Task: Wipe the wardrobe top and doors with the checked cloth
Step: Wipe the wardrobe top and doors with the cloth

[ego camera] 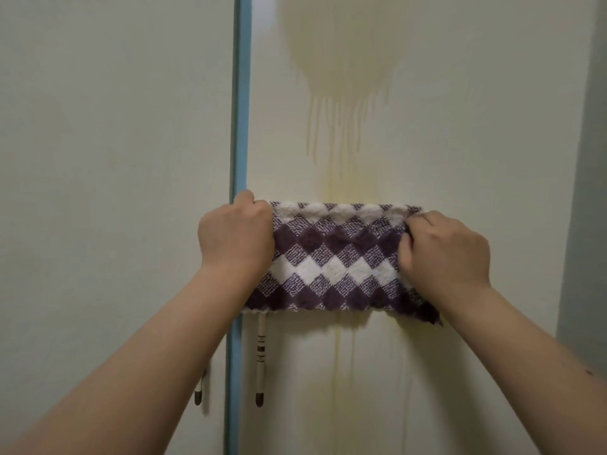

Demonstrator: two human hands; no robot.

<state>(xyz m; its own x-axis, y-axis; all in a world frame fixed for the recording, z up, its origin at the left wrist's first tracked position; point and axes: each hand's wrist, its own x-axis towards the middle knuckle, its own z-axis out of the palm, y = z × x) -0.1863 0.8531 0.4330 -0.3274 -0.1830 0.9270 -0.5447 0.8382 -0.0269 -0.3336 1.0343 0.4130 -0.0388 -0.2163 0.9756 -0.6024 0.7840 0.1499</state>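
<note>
pale wardrobe door (460, 159), yellow stain (345, 54) above. checked cloth (335, 257) stretched flat against it, left hand (235, 238) and right hand (443, 251) gripping its ends. risk: damp runs smearing downward.

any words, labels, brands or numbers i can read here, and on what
None can be read.
The checked cloth shows only purple and white squares.
The wardrobe door is plain but for a yellowish stain.
The door handle bears only dark bands, no letters.

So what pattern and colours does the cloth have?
Purple and white checks on the cloth, clearest in the head view.
</note>
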